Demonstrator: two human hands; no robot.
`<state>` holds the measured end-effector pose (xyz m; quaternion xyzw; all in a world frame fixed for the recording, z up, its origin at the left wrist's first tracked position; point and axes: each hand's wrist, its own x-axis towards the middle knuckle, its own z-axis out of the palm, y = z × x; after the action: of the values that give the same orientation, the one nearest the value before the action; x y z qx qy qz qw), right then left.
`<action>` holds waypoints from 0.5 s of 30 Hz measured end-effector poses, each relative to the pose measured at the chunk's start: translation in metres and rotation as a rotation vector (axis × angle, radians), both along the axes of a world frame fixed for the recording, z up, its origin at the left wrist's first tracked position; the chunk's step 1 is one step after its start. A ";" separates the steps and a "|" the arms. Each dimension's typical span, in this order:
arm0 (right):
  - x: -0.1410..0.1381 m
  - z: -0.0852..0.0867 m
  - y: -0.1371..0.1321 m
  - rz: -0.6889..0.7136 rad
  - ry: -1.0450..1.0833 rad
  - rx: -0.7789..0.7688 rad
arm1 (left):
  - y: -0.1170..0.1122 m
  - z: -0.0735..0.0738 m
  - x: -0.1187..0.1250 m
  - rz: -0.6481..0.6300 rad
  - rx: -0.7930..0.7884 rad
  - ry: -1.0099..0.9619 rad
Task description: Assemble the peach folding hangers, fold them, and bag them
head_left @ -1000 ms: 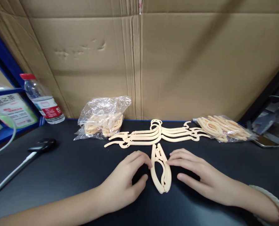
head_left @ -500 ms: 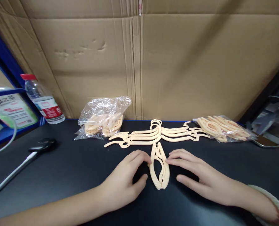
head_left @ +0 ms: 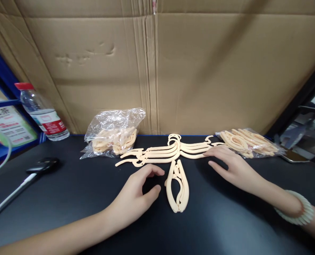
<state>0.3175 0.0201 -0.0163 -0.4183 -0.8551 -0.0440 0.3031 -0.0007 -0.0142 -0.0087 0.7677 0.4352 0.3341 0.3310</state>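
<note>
The dark surface (head_left: 67,205) runs beneath the fingers of the left hand (head_left: 136,194) and right hand (head_left: 234,168). Beyond them lie opened hangers (head_left: 161,155), nested closely, probably to save room. The left plastic bag (head_left: 114,122) sits past the left fingers, the right plastic bag (head_left: 249,141) past the right, perhaps to keep the middle accessible. The right fingers spread over the opened hangers' right side; contact is unclear. The left fingers curl around nothing, thumb apart, just beside the flat folded hanger (head_left: 185,187).
</note>
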 end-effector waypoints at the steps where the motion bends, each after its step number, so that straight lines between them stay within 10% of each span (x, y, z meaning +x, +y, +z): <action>1: 0.003 -0.001 0.003 -0.028 0.003 0.002 | 0.001 0.000 0.000 0.005 -0.019 -0.026; 15: 0.009 -0.014 0.011 -0.079 -0.075 -0.063 | 0.002 0.004 0.000 -0.008 -0.099 -0.131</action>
<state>0.3263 0.0308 -0.0302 -0.4590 -0.8497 -0.0443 0.2557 -0.0007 -0.0124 -0.0052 0.7285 0.4256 0.3606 0.3977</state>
